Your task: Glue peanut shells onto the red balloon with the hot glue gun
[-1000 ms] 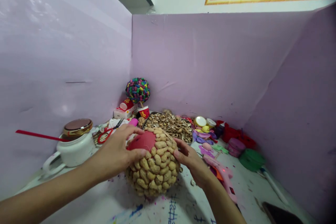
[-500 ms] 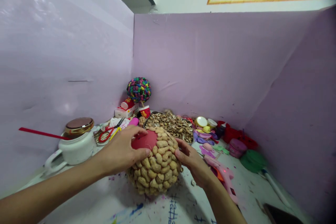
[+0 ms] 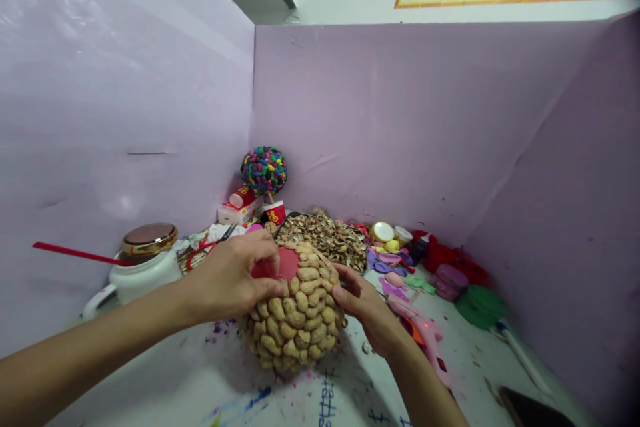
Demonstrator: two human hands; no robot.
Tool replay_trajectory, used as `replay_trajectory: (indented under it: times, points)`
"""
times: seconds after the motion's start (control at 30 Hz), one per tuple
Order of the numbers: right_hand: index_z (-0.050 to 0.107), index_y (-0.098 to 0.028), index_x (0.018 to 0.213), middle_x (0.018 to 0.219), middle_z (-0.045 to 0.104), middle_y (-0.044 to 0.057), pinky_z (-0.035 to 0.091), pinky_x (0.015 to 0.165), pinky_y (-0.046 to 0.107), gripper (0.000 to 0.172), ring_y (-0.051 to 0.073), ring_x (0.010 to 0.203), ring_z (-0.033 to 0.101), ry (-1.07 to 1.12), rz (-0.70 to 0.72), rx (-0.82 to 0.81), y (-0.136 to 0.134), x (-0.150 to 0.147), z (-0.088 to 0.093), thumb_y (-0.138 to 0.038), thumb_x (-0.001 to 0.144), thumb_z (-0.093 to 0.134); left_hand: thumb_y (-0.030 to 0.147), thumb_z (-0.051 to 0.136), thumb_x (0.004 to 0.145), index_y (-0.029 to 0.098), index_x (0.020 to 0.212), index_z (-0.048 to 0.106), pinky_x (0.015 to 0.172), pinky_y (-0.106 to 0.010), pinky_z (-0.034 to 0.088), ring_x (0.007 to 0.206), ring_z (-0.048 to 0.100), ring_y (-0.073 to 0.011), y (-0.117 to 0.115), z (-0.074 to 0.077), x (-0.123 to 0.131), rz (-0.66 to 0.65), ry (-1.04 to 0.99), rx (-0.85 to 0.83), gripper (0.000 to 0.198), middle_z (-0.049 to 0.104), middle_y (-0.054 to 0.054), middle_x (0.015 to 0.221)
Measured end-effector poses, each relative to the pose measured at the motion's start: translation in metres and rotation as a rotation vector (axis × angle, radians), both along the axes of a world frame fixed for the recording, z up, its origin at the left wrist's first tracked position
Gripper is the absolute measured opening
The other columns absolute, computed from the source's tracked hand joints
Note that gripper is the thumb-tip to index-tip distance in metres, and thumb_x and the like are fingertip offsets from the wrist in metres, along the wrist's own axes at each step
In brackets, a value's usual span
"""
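A red ball (image 3: 289, 263), covered over most of its surface with peanut shells (image 3: 295, 323), rests on the table in front of me. A bare red patch shows at its upper left. My left hand (image 3: 245, 275) is over that patch, fingers curled and thumb tip at the edge of the shells; whatever its fingertips pinch is too small or hidden to make out. My right hand (image 3: 363, 307) grips the ball's right side, thumb on the shells and other fingers partly hidden behind it.
Behind the ball lies a tray of loose shells (image 3: 335, 240). A pink glue gun (image 3: 417, 320) with a red light is at right, near balloons (image 3: 387, 263) and a green tub (image 3: 481, 307). At left stand a white mug (image 3: 145, 283), scissors (image 3: 200, 253) and a multicoloured ball (image 3: 264, 171).
My left hand's fingers have curled in from a flatter spread over the red patch, and the wrist has lifted slightly. My right hand and the ball stay nearly still.
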State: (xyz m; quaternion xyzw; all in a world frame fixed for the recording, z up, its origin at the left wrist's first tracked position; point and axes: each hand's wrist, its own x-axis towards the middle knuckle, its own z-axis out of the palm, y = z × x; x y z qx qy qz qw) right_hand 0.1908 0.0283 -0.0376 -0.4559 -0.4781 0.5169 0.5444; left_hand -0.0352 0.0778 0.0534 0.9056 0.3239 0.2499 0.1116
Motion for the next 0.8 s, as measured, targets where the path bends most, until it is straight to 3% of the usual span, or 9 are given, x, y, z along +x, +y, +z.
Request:
replay_trajectory:
  times: [0.13,0.3,0.47,0.8]
  points:
    - [0.058,-0.022,0.106,0.113,0.060,0.009,0.040,0.090,0.044,0.055,0.028,0.103,0.054,0.014,-0.029,-0.003,-0.001,-0.001,0.001,-0.044,0.059,0.075,0.021,0.060,0.072,0.017,0.059,0.059,0.060,-0.024,0.042,0.063,0.054,-0.0120,-0.005,-0.003,0.000,-0.034,-0.060,-0.085,0.014,0.059,0.001,0.065]
    - [0.058,-0.021,0.105,0.112,0.060,0.009,0.040,0.090,0.044,0.056,0.029,0.104,0.054,0.034,-0.044,-0.019,-0.001,-0.002,0.001,-0.044,0.057,0.076,0.019,0.056,0.073,0.018,0.069,0.066,0.067,-0.028,0.044,0.071,0.057,-0.0147,-0.009,-0.010,0.000,0.018,-0.161,-0.099,0.010,0.063,-0.001,0.073]
    - [0.058,-0.022,0.106,0.109,0.061,0.008,0.042,0.086,0.042,0.054,0.028,0.102,0.054,0.034,-0.056,-0.019,0.000,-0.002,-0.003,-0.042,0.059,0.075,0.021,0.055,0.073,0.019,0.068,0.068,0.068,-0.029,0.043,0.072,0.057,-0.0155,-0.015,-0.014,0.004,0.097,-0.176,-0.193,0.015,0.064,-0.002,0.072]
    - [0.058,-0.021,0.105,0.108,0.062,0.007,0.043,0.083,0.041,0.053,0.028,0.101,0.055,0.046,-0.056,-0.014,0.002,-0.003,-0.003,-0.041,0.058,0.075,0.022,0.053,0.069,0.018,0.061,0.062,0.064,-0.028,0.040,0.067,0.056,-0.0157,-0.018,-0.016,0.010,0.184,-0.183,-0.289,0.013,0.063,-0.001,0.067]
